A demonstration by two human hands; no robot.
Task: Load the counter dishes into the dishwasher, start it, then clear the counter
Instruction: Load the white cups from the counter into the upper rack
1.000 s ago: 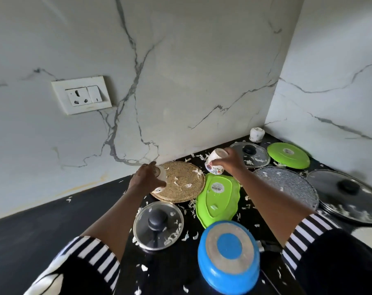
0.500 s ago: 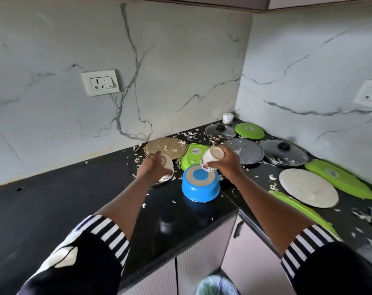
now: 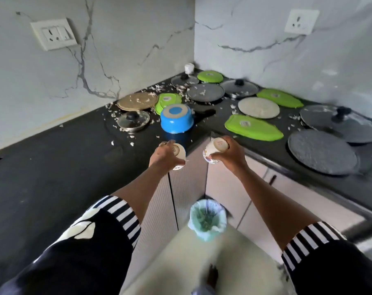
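Note:
My left hand [image 3: 166, 155] grips a small white cup [image 3: 178, 151] turned upside down, held just in front of the black counter's [image 3: 53, 158] inner corner edge. My right hand [image 3: 228, 155] holds a second white patterned cup [image 3: 215, 149], also tipped bottom up. Both cups hang over the floor, above a bin with a pale green liner [image 3: 207, 219]. On the counter lie an upturned blue pot [image 3: 176, 118], a small glass lid [image 3: 133, 120], a round woven mat [image 3: 137, 100], several green lids [image 3: 253, 127], grey plates [image 3: 322, 151] and a white plate [image 3: 258, 107].
White food scraps [image 3: 157, 88] litter the counter near the corner. Pale cabinet doors [image 3: 188, 177] stand below the counter edge. A large glass lid [image 3: 338, 121] sits at the far right, and a small white jar [image 3: 189, 68] in the back corner. Wall sockets [image 3: 54, 34] are on the marble walls.
Both hands have drawn back from the counter with their cups, from above the mat and green lid to in front of the counter edge, over the bin. The view has pulled back and down.

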